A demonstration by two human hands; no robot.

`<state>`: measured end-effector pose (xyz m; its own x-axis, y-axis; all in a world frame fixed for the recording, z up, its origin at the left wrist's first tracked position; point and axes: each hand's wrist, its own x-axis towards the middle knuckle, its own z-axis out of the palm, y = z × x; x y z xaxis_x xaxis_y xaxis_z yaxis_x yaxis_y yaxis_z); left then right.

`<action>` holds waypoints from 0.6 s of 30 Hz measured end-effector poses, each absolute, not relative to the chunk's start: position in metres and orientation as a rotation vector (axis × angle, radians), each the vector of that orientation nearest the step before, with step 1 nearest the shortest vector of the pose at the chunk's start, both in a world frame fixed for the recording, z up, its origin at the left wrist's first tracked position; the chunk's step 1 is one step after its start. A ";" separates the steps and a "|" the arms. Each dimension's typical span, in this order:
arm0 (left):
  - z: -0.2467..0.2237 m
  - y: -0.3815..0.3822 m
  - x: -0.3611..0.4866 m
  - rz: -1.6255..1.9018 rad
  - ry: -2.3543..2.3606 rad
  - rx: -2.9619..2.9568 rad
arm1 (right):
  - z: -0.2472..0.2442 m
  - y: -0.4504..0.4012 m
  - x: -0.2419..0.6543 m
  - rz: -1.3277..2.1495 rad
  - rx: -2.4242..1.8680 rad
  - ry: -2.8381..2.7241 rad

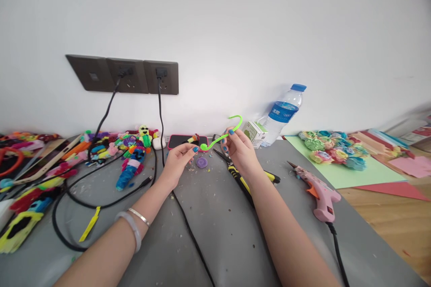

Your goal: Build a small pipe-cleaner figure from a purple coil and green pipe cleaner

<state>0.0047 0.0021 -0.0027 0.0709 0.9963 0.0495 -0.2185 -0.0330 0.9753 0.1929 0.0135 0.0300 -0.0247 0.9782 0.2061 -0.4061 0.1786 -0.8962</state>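
Observation:
A bright green pipe cleaner [218, 140] stretches between my two hands above the grey table, with a small coil at its left end and a curved, hooked right end. My left hand [179, 161] pinches it beside the coil with thumb and forefinger. Further along, my right hand [239, 149] grips it near the bend between thumb and fingers. Just below the coil, a purple coiled disc [201, 162] lies on the table [215, 233]. Behind the hands rests a phone in a red case [175, 141].
Yellow-black pliers [240, 182] lie under my right arm. A pink glue gun [325, 197] sits at the right, near paper flowers [332, 145]. A bottle [283, 114] and carton [255, 132] lean at the wall. Black cables [188, 224] and colourful pipe-cleaner figures [129, 170] cover the left.

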 end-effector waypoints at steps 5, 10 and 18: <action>-0.003 0.003 0.005 1.276 0.987 1.104 | 0.029 0.011 0.190 1.301 -0.726 -1.109; -0.001 0.002 0.006 1.253 1.008 1.137 | 0.031 0.009 0.190 1.317 -0.734 -1.130; 0.004 -0.004 0.007 1.089 0.879 1.292 | 0.030 0.009 0.189 1.356 -0.728 -1.104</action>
<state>0.0067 -0.0036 0.0040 0.2829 0.9559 0.0787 -0.1246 -0.0448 0.9912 0.1889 0.0088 0.0302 -0.1233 0.9739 0.1905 -0.3837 0.1302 -0.9142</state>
